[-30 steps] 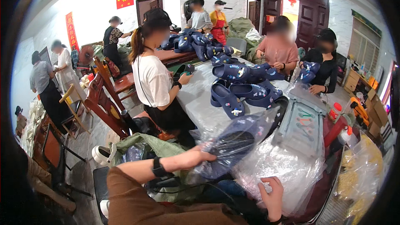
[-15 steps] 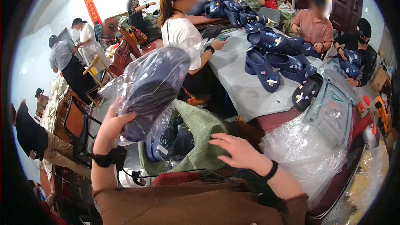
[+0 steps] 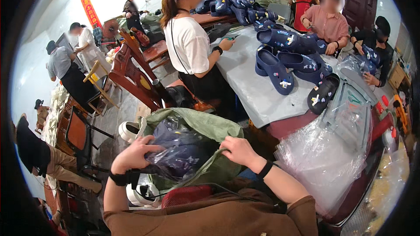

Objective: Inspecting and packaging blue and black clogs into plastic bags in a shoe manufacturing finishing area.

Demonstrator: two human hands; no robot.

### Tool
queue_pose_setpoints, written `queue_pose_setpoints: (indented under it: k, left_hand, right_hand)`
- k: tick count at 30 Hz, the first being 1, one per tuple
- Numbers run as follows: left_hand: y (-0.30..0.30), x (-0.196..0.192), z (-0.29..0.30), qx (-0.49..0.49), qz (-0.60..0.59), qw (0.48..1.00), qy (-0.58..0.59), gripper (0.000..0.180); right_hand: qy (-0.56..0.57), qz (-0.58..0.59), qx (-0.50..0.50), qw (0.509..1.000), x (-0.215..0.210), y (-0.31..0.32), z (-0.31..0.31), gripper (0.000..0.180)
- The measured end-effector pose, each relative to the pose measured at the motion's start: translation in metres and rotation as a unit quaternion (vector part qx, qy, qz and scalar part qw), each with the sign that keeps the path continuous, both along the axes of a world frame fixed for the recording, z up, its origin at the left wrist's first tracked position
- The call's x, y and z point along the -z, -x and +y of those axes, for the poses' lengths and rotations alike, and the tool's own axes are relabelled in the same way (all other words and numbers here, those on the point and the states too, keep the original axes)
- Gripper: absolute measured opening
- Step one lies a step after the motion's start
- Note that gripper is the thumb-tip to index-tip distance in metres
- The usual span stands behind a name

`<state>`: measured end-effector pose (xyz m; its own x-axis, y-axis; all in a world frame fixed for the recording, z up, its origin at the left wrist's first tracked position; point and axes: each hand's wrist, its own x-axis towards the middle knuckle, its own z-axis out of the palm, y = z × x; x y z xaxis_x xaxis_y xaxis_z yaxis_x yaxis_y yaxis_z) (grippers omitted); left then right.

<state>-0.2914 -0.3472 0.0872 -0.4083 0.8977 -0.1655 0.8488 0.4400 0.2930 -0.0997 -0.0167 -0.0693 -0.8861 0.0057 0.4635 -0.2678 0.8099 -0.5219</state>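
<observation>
In front of my body a green woven sack (image 3: 210, 126) gapes wide. Navy clogs in a clear plastic bag (image 3: 179, 146) lie in its mouth. My left hand (image 3: 135, 154) grips the near-left side of that bagged pair, thumb on top. The right edge of the sack is pinched in the fingers of my right hand (image 3: 238, 149), which holds it out to the side. Whatever lies deeper in the sack is hidden under the bagged clogs.
Decorated navy clogs (image 3: 280, 76) pile up on the grey-covered table (image 3: 249, 91). A black clog (image 3: 323, 94), a grey plastic tray (image 3: 350, 100) and clear bags (image 3: 323, 157) sit at right. A carved wooden chair (image 3: 133, 76) stands beyond the sack; several co-workers surround the table.
My left hand has brought the bagged clogs down from above into the sack's mouth. My right hand, loosely open before, has closed on the sack's edge.
</observation>
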Motion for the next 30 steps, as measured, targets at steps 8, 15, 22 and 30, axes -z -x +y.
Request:
queue_pose_setpoints:
  k: [8,15,22,30]
  left_hand:
    - [-0.007,0.134,0.077,0.134,0.071,0.986,-0.074,0.074]
    - [0.016,0.203,0.143,0.176,0.100,0.979,-0.025,0.077]
    - [0.053,0.237,0.132,0.193,0.112,0.974,-0.026,0.070]
    - [0.064,0.193,0.136,0.155,0.239,0.959,-0.001,0.077]
  right_hand:
    - [0.052,0.098,-0.101,0.989,-0.063,-0.039,-0.033,0.020]
    - [0.111,0.030,-0.097,0.989,-0.058,-0.054,-0.027,0.018]
    - [0.165,-0.003,-0.145,0.976,-0.061,-0.065,-0.031,0.018]
    - [0.112,-0.009,-0.125,0.986,-0.066,-0.073,-0.027,0.018]
